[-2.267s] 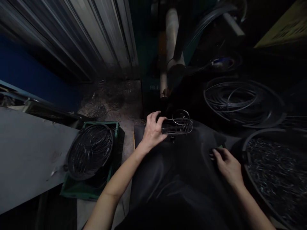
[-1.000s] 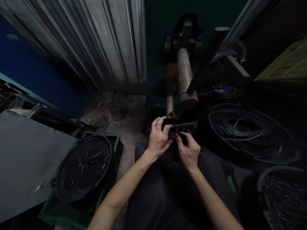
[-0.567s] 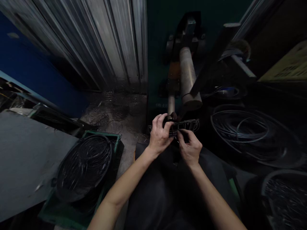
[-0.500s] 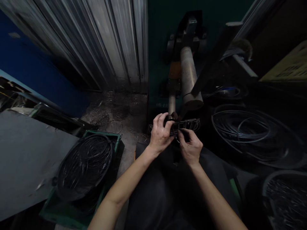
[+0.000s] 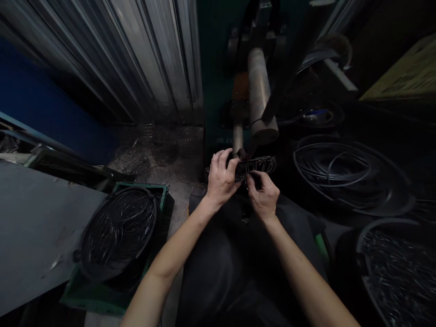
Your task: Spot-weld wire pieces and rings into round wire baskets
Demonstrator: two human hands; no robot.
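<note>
A small frame of bent metal wire (image 5: 265,164) lies between my hands, close to the lower end of a machine's metal arm (image 5: 238,135). My left hand (image 5: 220,178) is curled round the frame's left part, thumb and fingers closed on it. At its near edge, my right hand (image 5: 265,193) pinches with thumb and forefinger; the fingertips meet the wire there, and any smaller piece between them is too dark to make out. Above the hands a thick metal cylinder (image 5: 261,95) juts out from the green machine.
Coiled wire fills a round black basin (image 5: 150,218) on a green crate (image 5: 166,200) at left. At right are a tub with wire coils (image 5: 332,163) and a bucket of small metal pieces (image 5: 402,272). A grey panel (image 5: 44,231) stands far left; wire scraps litter the floor (image 5: 177,159).
The view has shifted slightly, so the machine and hands sit a little higher and further left. Both hands keep nearly the same hold at the wire frame.
</note>
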